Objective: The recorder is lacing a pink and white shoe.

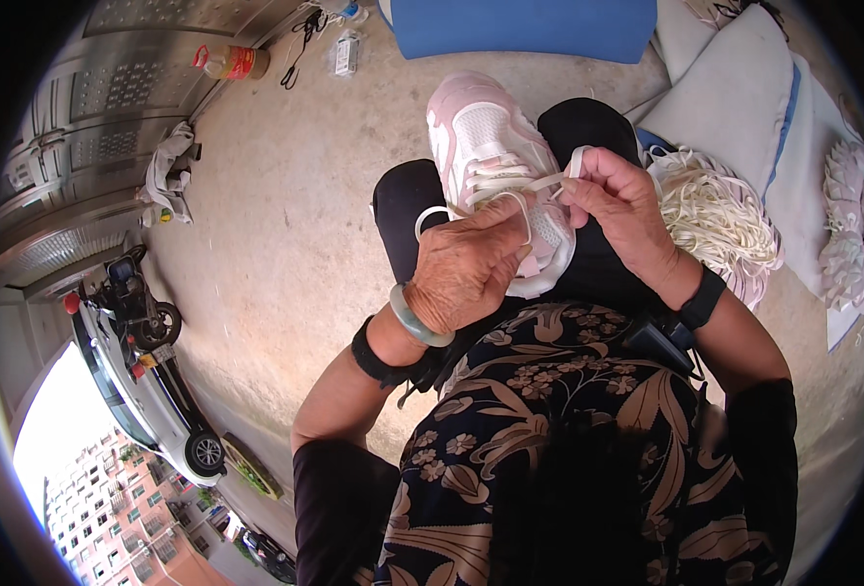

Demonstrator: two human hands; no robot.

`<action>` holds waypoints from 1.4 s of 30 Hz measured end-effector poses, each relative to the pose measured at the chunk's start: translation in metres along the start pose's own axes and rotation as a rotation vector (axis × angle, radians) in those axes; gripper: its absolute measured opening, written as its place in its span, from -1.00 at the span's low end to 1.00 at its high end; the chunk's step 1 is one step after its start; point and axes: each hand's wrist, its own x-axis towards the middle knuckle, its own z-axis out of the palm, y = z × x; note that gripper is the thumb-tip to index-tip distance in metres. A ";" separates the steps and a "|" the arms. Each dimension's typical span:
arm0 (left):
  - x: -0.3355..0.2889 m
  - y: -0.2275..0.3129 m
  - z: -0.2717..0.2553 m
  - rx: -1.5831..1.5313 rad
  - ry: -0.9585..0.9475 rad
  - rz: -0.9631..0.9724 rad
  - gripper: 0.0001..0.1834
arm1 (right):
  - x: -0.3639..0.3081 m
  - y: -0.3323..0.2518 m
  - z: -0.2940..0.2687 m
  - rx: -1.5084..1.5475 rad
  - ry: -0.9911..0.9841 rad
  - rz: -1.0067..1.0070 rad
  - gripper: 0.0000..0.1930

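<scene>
A pink and white sneaker (486,127) rests across my knees, its toe pointing away from me. White shoelace (549,182) runs through its upper rows of holes. My left hand (466,259) lies over the left side of the shoe's opening, fingers closed on the lace, and a loop of lace stands out beside it. On the right, my right hand (613,200) pinches a stretch of the same lace between thumb and fingers, a little off the shoe. The lace spans the gap between both hands. My left fingertips are partly hidden behind the hand.
A heap of white laces (715,215) lies to my right, beside white sheets (735,98) and a stack of pale pieces (847,220). A blue board (525,24) is ahead. An oil bottle (232,62) and a metal door (124,83) stand at left.
</scene>
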 end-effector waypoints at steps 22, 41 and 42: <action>-0.006 -0.004 0.002 0.040 0.068 0.046 -0.91 | 0.001 -0.005 0.012 -0.221 0.056 -0.120 -0.94; -0.083 -0.034 -0.050 -0.904 0.993 -0.627 -0.80 | 0.000 -0.018 0.013 -0.685 0.005 -0.308 -0.86; -0.081 -0.028 -0.038 -0.996 0.982 -0.649 -0.83 | 0.002 -0.026 0.018 -0.688 -0.012 -0.318 -0.86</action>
